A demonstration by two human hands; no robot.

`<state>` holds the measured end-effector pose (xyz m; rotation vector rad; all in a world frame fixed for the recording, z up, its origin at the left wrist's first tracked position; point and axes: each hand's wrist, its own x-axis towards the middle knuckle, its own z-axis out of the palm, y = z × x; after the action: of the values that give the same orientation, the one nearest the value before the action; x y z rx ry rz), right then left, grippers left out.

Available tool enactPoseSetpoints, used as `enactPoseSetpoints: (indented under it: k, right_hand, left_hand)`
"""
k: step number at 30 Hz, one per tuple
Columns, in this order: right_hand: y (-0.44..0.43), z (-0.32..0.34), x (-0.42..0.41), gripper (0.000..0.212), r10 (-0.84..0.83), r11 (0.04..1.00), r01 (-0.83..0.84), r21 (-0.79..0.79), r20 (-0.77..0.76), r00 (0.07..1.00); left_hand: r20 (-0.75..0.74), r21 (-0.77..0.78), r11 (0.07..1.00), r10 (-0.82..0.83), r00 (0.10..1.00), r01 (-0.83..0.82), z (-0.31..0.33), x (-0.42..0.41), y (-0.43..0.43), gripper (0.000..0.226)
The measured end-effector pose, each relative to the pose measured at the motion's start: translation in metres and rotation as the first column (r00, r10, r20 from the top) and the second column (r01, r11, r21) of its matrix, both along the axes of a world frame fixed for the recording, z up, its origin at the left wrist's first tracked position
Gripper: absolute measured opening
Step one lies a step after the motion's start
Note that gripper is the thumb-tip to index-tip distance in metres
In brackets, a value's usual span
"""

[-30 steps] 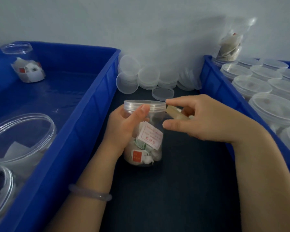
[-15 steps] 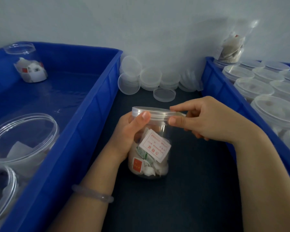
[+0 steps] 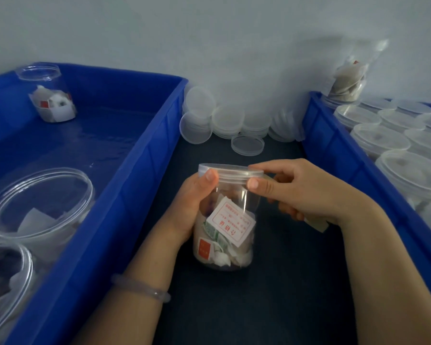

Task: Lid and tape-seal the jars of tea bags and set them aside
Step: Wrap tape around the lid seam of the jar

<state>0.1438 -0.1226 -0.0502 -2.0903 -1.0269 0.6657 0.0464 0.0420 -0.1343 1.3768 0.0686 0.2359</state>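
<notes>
A clear jar of tea bags (image 3: pixel 225 232) with a white-and-red slip inside stands on the dark table between two blue bins. A clear lid (image 3: pixel 230 171) sits on it. My left hand (image 3: pixel 193 202) grips the jar's left side, thumb pressed just under the lid rim. My right hand (image 3: pixel 301 192) pinches the lid's right edge with thumb and forefinger and holds a tape roll (image 3: pixel 316 224), mostly hidden in the palm. A clear strip of tape (image 3: pixel 234 195) hangs down the jar's front from the lid.
The left blue bin (image 3: pixel 125 190) holds open jars of tea bags: one far back (image 3: pixel 49 98), two near me (image 3: pixel 39 207). The right blue bin (image 3: pixel 358 175) is packed with lidded jars (image 3: pixel 413 175). Loose lids (image 3: pixel 246 144) are piled by the wall.
The jar has come closer to me. My right hand has moved from beside the lid onto its right edge, and the tape roll has dropped lower in the hand.
</notes>
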Motion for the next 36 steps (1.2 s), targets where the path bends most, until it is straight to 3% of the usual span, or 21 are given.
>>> enactPoseSetpoints:
  k: [4,6,8,12,15,17,18,21,23,28,36]
  right_hand:
    - [0.0,0.001,-0.001,0.043,0.001,0.999,-0.002,0.038,0.027,1.0]
    - [0.002,0.001,-0.001,0.043,-0.028,0.997,0.022,0.072,0.083,0.996]
    - [0.005,0.0,-0.003,0.046,-0.057,0.995,0.041,0.091,0.186,0.981]
    - [0.01,-0.001,-0.009,0.056,-0.013,0.998,-0.007,0.069,0.279,0.96]
    - [0.007,0.001,-0.009,0.049,0.08,0.997,-0.078,-0.018,0.237,0.968]
    - [0.003,0.006,-0.009,0.041,0.08,0.997,-0.074,-0.038,0.191,0.978]
    - [0.001,0.007,-0.009,0.047,0.055,0.998,-0.049,-0.038,0.183,0.982]
    - [-0.004,0.008,-0.002,0.094,-0.05,0.998,0.057,-0.036,0.18,0.982]
    - [-0.006,0.008,0.001,0.1,-0.053,0.997,0.061,-0.037,0.178,0.983]
    - [-0.002,0.002,0.004,0.085,-0.015,0.999,0.02,-0.036,0.136,0.991]
    - [0.003,0.0,0.0,0.039,-0.014,1.0,0.009,0.029,0.18,0.984]
  left_hand:
    - [0.048,0.145,0.952,0.265,0.963,-0.269,0.003,0.002,-0.004,0.082]
    - [0.121,0.222,0.897,0.364,0.923,-0.383,0.006,0.002,-0.005,0.077]
    - [0.146,0.261,0.892,0.342,0.928,-0.369,0.01,0.002,-0.005,0.075]
    - [0.134,0.366,0.847,0.361,0.923,-0.385,0.008,0.003,-0.006,0.11]
    - [0.157,0.376,0.825,0.392,0.907,-0.422,0.006,0.004,-0.004,0.118]
    - [0.157,0.362,0.828,0.399,0.903,-0.429,0.005,0.004,-0.001,0.107]
    - [0.16,0.349,0.831,0.403,0.901,-0.433,0.005,0.004,0.0,0.098]
    - [0.156,0.309,0.845,0.408,0.899,-0.437,0.004,0.005,0.001,0.082]
    - [0.153,0.308,0.85,0.399,0.904,-0.428,0.003,0.005,0.002,0.08]
    - [0.144,0.281,0.876,0.365,0.92,-0.392,0.005,0.003,0.002,0.099]
    - [0.089,0.278,0.918,0.269,0.959,-0.284,0.005,0.002,0.008,0.105]
